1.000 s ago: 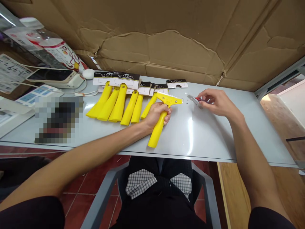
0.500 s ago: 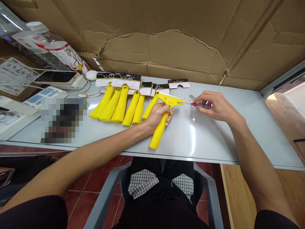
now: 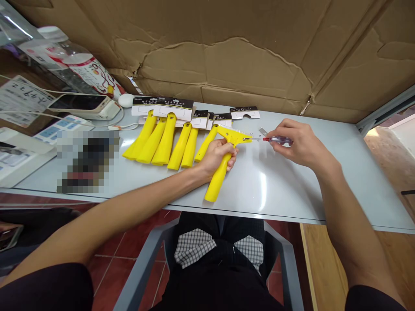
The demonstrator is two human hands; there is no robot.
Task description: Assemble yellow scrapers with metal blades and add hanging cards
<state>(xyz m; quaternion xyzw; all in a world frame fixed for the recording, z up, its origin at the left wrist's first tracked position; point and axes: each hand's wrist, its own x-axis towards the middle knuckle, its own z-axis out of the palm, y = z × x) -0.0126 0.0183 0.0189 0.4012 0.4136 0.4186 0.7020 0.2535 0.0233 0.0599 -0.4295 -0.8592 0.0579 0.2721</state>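
Note:
My left hand (image 3: 221, 156) is wrapped round a yellow scraper (image 3: 218, 176) just below its wide head, with the handle slanting down toward the table edge. My right hand (image 3: 296, 140) grips the clear, red-collared handle of a screwdriver (image 3: 279, 140). Its thin shaft points left, and the tip meets the right end of the scraper's head, where a screw seems to sit; the exact contact is too small to tell. Behind the screwdriver, a small metal piece (image 3: 262, 131) lies on the table with tiny bits beside it.
Several yellow handles (image 3: 164, 142) with black-and-white cards lie left of my left hand. A loose card (image 3: 245, 112) rests at the back. Farther left are a phone (image 3: 79, 103), a bottle (image 3: 81, 65) and cables. A cardboard sheet (image 3: 207, 56) stands behind the grey table (image 3: 292, 190).
My right hand and the screwdriver handle have shifted slightly right, and more of the shaft shows. My left hand keeps the scraper in nearly the same place.

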